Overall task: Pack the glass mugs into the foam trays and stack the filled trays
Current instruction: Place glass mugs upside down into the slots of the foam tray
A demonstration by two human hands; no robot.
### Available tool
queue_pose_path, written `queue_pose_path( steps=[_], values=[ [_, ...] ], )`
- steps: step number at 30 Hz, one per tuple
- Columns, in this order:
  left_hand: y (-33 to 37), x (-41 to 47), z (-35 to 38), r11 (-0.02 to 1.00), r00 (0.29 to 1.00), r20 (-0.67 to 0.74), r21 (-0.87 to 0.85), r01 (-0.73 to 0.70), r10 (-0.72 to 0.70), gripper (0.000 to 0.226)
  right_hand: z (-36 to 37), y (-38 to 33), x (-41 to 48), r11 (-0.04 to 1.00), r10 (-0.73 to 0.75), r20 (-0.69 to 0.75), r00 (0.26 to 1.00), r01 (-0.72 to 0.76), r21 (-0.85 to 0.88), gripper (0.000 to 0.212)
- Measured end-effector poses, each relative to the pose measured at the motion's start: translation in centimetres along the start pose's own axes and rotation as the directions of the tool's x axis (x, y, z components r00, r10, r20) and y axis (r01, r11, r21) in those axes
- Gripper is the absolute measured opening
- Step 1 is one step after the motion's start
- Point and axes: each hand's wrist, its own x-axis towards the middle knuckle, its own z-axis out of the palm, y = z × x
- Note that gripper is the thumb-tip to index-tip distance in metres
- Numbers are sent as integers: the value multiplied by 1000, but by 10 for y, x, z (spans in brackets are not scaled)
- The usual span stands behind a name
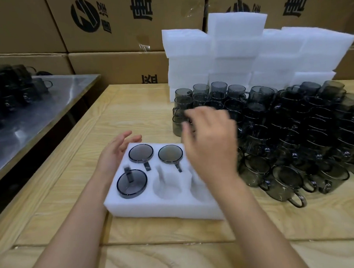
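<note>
Both hands, left (114, 154) and right (210, 144), hover spread and empty above foam tray (164, 208); carton (118, 23) print unreadable.

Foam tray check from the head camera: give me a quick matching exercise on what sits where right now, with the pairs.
Things:
1. foam tray
2. loose mugs
3. left hand
4. foam stack

Places or states:
A. piled right of the tray
B. open, at the tray's left edge
C. three mugs seated, other pockets empty
D. behind the mugs, by the boxes

Pairs: 1-C, 2-A, 3-B, 4-D
</note>
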Motion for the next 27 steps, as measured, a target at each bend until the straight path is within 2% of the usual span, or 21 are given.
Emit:
queue_pose_path(
  steps=[2, 4, 6, 7, 10, 12, 15, 17, 20, 22, 24, 27],
  values=[
    [1, 0, 2, 1000, 1000, -4, 2, -16, 16, 43, -16, 33, 2, 970, 82, -45, 996, -90, -226, 24],
    [2, -1, 4, 1000, 1000, 12, 8, -18, 18, 41, -23, 62, -1, 899, 255, 88, 963, -202, -387, 34],
    [3, -3, 5, 998, 998, 56, 59, -32, 29, 33, -21, 79, -5, 815, 433, 243, 868, -262, -517, 48],
    [4, -4, 5, 994, 996, 85, 102, -49, 40, 29, -19, 84, -8, 787, 468, 267, 842, -261, -558, 51],
    [6, -5, 5, 962, 985, 138, 236, -137, 107, 26, -11, 91, -12, 778, 452, 238, 860, -250, -576, 46],
    [7, -2, 3, 927, 979, 138, 324, -188, 150, 28, -6, 92, -14, 783, 434, 201, 878, -257, -567, 38],
    [5, 2, 1, 887, 974, 134, 403, -224, 185, 36, -3, 93, -16, 796, 413, 224, 883, -231, -559, 25],
    [3, 4, -1, 893, 974, 129, 391, -224, 187, 38, -2, 94, -17, 811, 398, 251, 883, -210, -546, 16],
    [3, 5, 0, 901, 971, 138, 367, -232, 195, 38, -3, 91, -18, 816, 389, 256, 885, -203, -541, 20],
    [3, 4, 0, 912, 972, 146, 343, -224, 184, 35, -7, 89, -17, 840, 350, 208, 913, -209, -500, 16],
    [3, 1, -1, 956, 976, 175, 238, -169, 129, 30, -12, 87, -17, 880, 294, 125, 947, -217, -422, 11],
    [4, -2, -2, 989, 972, 222, 98, -107, 83, 38, -18, 77, -16, 933, 203, 55, 978, -176, -313, 12]
  ],
)
